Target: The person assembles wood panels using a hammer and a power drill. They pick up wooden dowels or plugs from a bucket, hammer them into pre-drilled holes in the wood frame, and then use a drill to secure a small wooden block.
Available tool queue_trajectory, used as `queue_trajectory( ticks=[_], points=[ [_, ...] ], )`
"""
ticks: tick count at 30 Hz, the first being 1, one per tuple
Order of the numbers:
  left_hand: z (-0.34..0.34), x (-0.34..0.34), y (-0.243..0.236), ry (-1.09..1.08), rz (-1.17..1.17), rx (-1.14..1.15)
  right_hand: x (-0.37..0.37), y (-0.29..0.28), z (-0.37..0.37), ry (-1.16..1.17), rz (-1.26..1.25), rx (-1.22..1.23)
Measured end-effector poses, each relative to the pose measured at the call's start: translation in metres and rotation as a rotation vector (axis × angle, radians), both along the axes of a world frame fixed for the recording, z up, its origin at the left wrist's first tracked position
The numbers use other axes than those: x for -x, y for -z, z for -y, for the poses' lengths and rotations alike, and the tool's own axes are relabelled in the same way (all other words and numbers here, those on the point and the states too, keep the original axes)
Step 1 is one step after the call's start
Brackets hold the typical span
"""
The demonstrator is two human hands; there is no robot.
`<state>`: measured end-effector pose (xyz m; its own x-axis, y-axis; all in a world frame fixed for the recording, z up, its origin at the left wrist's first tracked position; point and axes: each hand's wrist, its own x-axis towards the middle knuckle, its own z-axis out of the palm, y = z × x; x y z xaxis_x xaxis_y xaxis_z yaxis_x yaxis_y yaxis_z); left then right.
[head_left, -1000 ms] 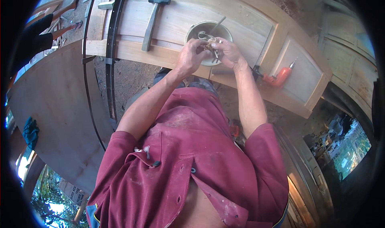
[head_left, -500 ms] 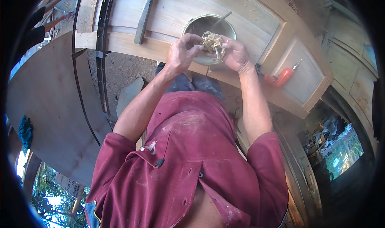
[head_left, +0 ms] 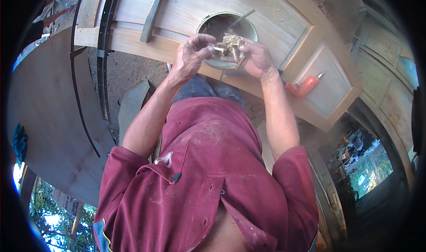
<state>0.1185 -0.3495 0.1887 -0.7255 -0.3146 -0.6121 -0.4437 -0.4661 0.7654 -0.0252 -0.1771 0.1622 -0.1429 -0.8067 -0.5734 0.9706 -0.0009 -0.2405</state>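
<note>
My left hand (head_left: 193, 54) pinches a small white strip (head_left: 218, 49) between thumb and fingertips. Close beside it, my right hand (head_left: 257, 59) holds a loose clump of curly wood shavings (head_left: 233, 42), with the fingers partly hidden behind it. Both hands are over the near side of a round metal bowl (head_left: 254, 29). Its inside is dark, and a grey stick-like handle (head_left: 243, 17) leans out over its far rim. The bowl rests on a wooden panelled door.
The pale panelled door (head_left: 186, 12) lies across the space before me. On it are a hammer (head_left: 153, 14) to the left and a red drill (head_left: 306, 85) to the right. Dark metal strips (head_left: 104, 52) and a curved plywood sheet (head_left: 49, 114) stand at the left.
My left hand has drawn slightly away from the shavings, and the white strip now shows in its fingers. My right hand still holds the clump. The whole view has shifted a little.
</note>
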Motion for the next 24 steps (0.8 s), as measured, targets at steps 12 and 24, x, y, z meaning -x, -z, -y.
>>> queue_trajectory(
  ticks=[12, 24],
  points=[
    [-0.001, -0.013, -0.008, -0.115, 0.034, -0.002, 0.0, -0.006, 0.0, -0.007, 0.004, 0.034],
    [-0.013, -0.025, -0.022, -0.089, 0.158, 0.185, -0.004, -0.013, 0.004, 0.058, 0.056, -0.009]
  ],
)
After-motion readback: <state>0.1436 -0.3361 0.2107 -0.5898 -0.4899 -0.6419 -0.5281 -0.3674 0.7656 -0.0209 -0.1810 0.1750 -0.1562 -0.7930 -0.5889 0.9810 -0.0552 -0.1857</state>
